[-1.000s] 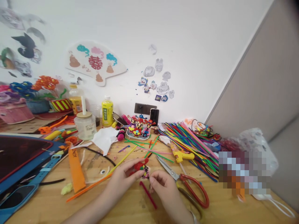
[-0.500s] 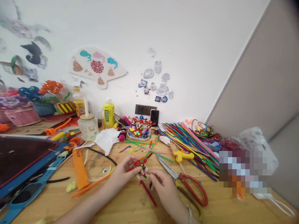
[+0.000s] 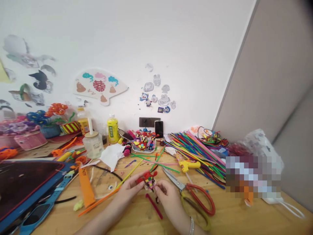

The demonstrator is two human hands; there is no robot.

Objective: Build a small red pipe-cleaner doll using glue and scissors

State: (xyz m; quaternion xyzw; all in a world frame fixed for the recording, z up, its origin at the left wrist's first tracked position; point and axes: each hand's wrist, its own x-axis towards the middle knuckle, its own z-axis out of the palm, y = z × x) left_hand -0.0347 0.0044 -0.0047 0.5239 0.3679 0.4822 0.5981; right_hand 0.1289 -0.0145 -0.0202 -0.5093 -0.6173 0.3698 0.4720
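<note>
A pale wall (image 3: 190,39) fills the upper half, with a wooden table (image 3: 137,222) below it. A heap of coloured pipe cleaners (image 3: 199,151) spreads across the table's right side, while a fan-shaped paper (image 3: 100,86) hangs on the wall to the left. Red-handled scissors (image 3: 183,186) lie spread just beside the right hand (image 3: 167,194), whose fingers are bent in with their tips at one side of a small figure (image 3: 149,180); I cannot tell whether they pinch it. The left hand (image 3: 133,182) has thumb and fingers closed on the opposite side of the figure. Farther back stand a lidded jar (image 3: 93,147) and a yellow bottle (image 3: 112,129), then a tray (image 3: 144,151) crowded with similar figures. The figure, red on top, is between the hands, above the table's front middle. A dark pink stick (image 3: 154,207) lies just below it, and a toy eye (image 3: 111,187) rests left of the hands.
</note>
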